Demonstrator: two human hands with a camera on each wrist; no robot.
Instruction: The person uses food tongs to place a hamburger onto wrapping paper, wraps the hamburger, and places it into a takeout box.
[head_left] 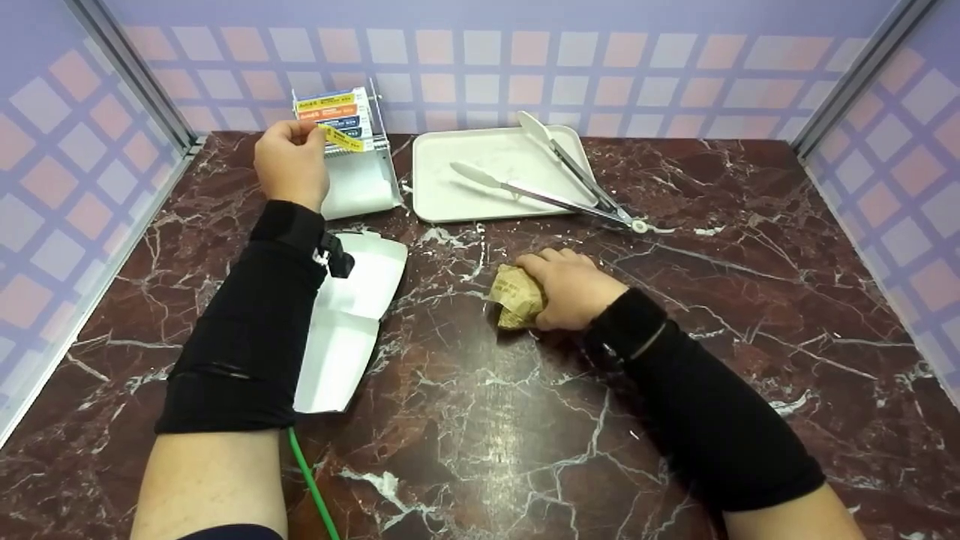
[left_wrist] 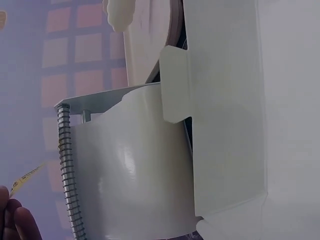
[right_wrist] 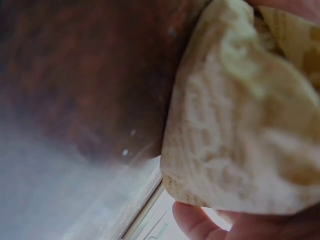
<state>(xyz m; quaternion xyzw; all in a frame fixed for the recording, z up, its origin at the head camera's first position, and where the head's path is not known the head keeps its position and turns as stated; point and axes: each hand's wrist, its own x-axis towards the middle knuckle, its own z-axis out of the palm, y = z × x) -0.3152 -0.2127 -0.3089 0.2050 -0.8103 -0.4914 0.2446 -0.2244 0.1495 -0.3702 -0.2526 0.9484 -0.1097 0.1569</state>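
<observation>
Yellow sticker (head_left: 345,140): head, left wrist only.

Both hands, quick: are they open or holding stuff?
Left hand: closed, pinching a yellow strip.
Right hand: closed, holding a paper-wrapped bundle.

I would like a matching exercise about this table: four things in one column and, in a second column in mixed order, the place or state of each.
Things:
1. yellow printed strip
2. paper-wrapped bundle
3. metal tongs
4. white box

Places and states:
A. spread apart, lying across the pale tray
B. gripped by the right hand
C. lying open on the marbled table
D. pinched between the fingers of the left hand

Right pairs: 1-D, 2-B, 3-A, 4-C.
</observation>
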